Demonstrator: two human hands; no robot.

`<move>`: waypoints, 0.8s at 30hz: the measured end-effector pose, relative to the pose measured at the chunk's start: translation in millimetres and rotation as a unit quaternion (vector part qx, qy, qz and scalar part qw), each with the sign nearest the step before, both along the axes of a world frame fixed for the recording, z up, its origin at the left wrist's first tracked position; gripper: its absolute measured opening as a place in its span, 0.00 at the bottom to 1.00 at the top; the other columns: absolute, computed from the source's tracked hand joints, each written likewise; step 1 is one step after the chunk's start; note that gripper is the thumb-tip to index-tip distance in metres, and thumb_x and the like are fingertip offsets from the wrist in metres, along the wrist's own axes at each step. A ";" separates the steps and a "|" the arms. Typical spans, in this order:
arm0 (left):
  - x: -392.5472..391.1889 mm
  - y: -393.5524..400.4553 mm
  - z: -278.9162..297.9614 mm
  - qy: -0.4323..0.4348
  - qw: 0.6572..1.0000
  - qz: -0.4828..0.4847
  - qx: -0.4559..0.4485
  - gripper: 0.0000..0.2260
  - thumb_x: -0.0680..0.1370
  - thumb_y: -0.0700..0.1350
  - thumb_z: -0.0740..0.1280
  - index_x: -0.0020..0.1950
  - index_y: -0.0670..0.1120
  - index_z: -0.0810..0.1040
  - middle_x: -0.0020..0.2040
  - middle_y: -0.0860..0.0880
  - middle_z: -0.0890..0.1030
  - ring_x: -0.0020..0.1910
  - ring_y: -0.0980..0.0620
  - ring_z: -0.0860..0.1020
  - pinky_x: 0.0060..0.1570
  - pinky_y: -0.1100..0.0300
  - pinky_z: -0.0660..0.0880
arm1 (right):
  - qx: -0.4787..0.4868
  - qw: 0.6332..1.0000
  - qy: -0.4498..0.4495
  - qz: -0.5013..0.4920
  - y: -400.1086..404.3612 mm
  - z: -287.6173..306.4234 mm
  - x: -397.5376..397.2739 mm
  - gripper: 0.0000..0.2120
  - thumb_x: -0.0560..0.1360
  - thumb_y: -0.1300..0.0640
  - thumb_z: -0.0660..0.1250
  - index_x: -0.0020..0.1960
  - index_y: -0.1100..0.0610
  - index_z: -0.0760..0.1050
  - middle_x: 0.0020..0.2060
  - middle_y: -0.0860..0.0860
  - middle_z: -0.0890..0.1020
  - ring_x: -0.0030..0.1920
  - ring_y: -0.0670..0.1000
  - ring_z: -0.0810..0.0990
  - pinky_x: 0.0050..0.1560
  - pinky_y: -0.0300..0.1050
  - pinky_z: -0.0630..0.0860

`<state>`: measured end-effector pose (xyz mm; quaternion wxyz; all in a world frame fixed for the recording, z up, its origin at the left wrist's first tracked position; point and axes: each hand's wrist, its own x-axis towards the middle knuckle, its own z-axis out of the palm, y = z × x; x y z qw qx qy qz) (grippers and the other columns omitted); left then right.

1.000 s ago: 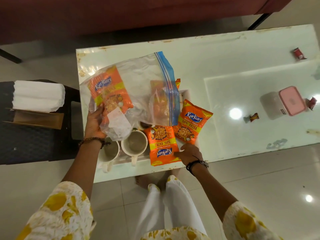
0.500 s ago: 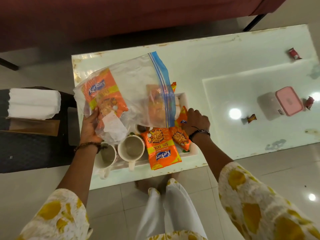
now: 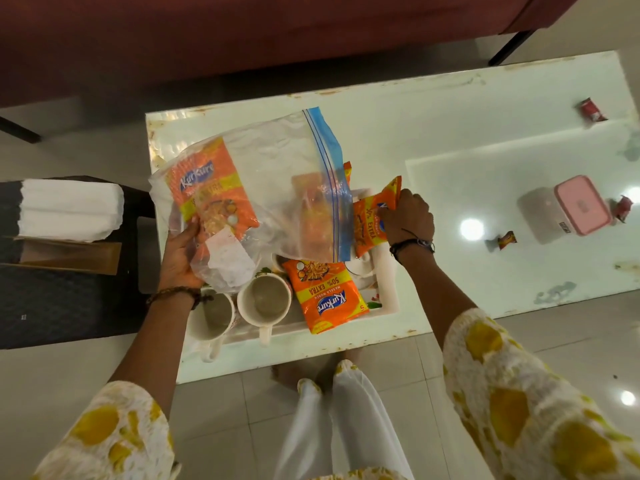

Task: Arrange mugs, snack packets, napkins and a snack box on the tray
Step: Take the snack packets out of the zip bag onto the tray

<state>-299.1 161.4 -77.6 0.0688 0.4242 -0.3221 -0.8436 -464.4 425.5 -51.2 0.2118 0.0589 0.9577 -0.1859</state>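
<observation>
My left hand [image 3: 180, 254] grips a clear zip bag [image 3: 270, 188] with a blue seal, held above the white tray [image 3: 388, 292]; an orange snack packet [image 3: 211, 192] shows inside it. My right hand [image 3: 408, 216] grips another orange snack packet [image 3: 372, 216] at the tray's right side, tilted up on its edge. A third orange packet [image 3: 325, 296] lies flat on the tray. Two white mugs [image 3: 265, 303] [image 3: 211, 317] stand at the tray's near left. A pink-lidded snack box [image 3: 568, 209] sits far right on the table. The bag hides the tray's far part.
A stack of white napkins [image 3: 69, 209] rests on a dark side table [image 3: 62, 306] to the left. Small wrapped sweets [image 3: 505, 239] [image 3: 592, 110] [image 3: 621, 207] lie on the glass table [image 3: 450, 133]. A dark red sofa [image 3: 242, 36] runs along the far side.
My right hand left the flat packet near the front edge, reached to the packet on the right and lifted it up on edge. The left hand kept holding the bag.
</observation>
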 end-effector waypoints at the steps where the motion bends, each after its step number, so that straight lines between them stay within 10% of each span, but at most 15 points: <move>1: 0.4 0.4 0.1 0.002 1.000 -0.007 0.001 0.22 0.82 0.45 0.53 0.76 0.51 0.57 0.75 0.46 0.62 0.72 0.45 0.65 0.63 0.46 0.72 | -0.012 1.000 -0.023 -0.011 0.9 -2.6 -1.9 0.19 0.76 0.52 0.63 0.60 0.64 0.70 0.58 0.62 0.76 0.57 0.63 0.76 0.51 0.52 0.73; 8: -0.3 8.1 -0.8 0.055 0.998 -0.008 -0.015 0.18 0.82 0.39 0.52 0.70 0.51 0.65 0.55 0.49 0.80 0.48 0.53 0.83 0.42 0.56 0.81 | -0.027 0.995 0.087 0.052 -5.8 12.8 8.9 0.27 0.73 0.55 0.67 0.68 0.62 0.64 0.63 0.60 0.70 0.64 0.60 0.68 0.58 0.51 0.70; 13: -3.8 8.6 0.0 0.055 0.998 -0.005 -0.017 0.18 0.81 0.37 0.53 0.67 0.53 0.69 0.54 0.50 0.82 0.49 0.53 0.83 0.45 0.56 0.81 | -0.254 0.960 0.116 0.019 -34.5 39.8 32.7 0.11 0.74 0.68 0.60 0.53 0.64 0.79 0.50 0.62 0.83 0.46 0.52 0.78 0.41 0.21 0.64; 18: -5.7 4.0 2.8 0.064 0.994 -0.071 -0.047 0.20 0.81 0.35 0.53 0.72 0.47 0.64 0.51 0.50 0.84 0.48 0.52 0.83 0.45 0.54 0.81 | -0.472 0.875 -0.100 -0.030 -50.9 50.7 35.3 0.12 0.76 0.70 0.57 0.54 0.64 0.77 0.46 0.57 0.81 0.49 0.57 0.80 0.52 0.52 0.79; 24: -3.5 4.3 3.7 0.081 0.994 -0.066 0.029 0.22 0.82 0.38 0.49 0.55 0.55 0.81 0.47 0.51 0.86 0.46 0.51 0.84 0.40 0.54 0.82 | -0.538 0.790 -0.291 -0.047 -63.8 42.8 29.7 0.15 0.81 0.62 0.50 0.60 0.63 0.72 0.43 0.53 0.78 0.34 0.43 0.80 0.29 0.32 0.76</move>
